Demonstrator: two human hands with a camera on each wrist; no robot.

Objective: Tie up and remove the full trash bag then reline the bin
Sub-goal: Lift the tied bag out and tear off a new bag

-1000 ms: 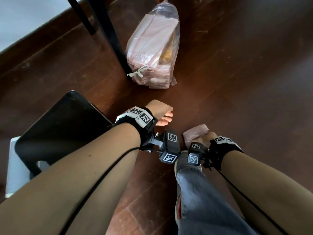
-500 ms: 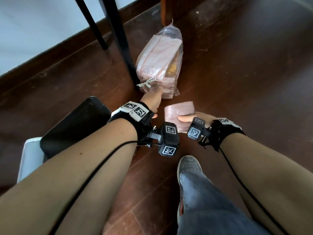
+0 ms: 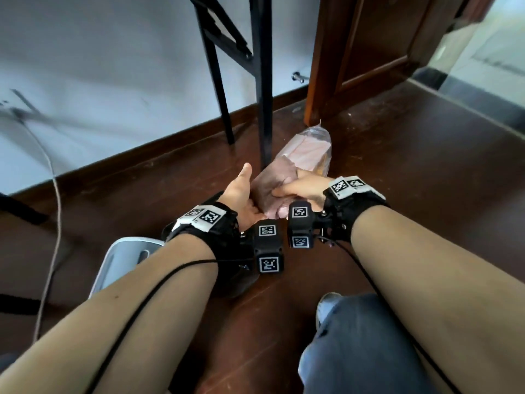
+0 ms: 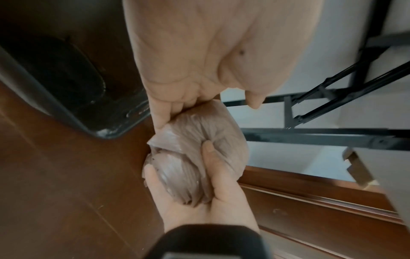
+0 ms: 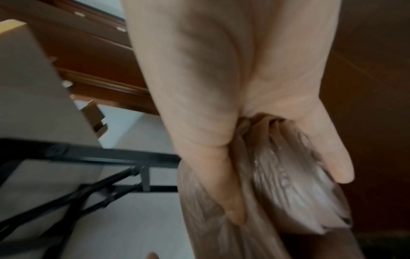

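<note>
A roll of pink bin bags (image 3: pixel 265 186) (image 4: pixel 199 126) (image 5: pixel 284 175) is held over the dark wood floor. My right hand (image 3: pixel 287 184) (image 4: pixel 177 161) (image 5: pixel 288 196) grips it, thumb on one side and fingers on the other. My left hand (image 3: pixel 251 191) (image 4: pixel 208 108) meets the roll's near end with its fingers, its thumb lifted clear. Behind the hands, the full tied pink bag (image 3: pixel 309 149) lies on the floor. The grey bin (image 3: pixel 119 263) with its dark, unlined inside (image 4: pixel 66 78) stands under my left forearm, mostly hidden.
Black metal table legs (image 3: pixel 262 95) stand just behind the full bag, with a wooden door frame (image 3: pixel 321 66) to their right. A white cable (image 3: pixel 54 209) trails down the wall at left. My jeans leg and shoe (image 3: pixel 355 336) are at bottom right.
My left hand left the tied bag on the floor and came to the roll. My right hand lifted the roll up and forward. My head view tilted up toward the wall.
</note>
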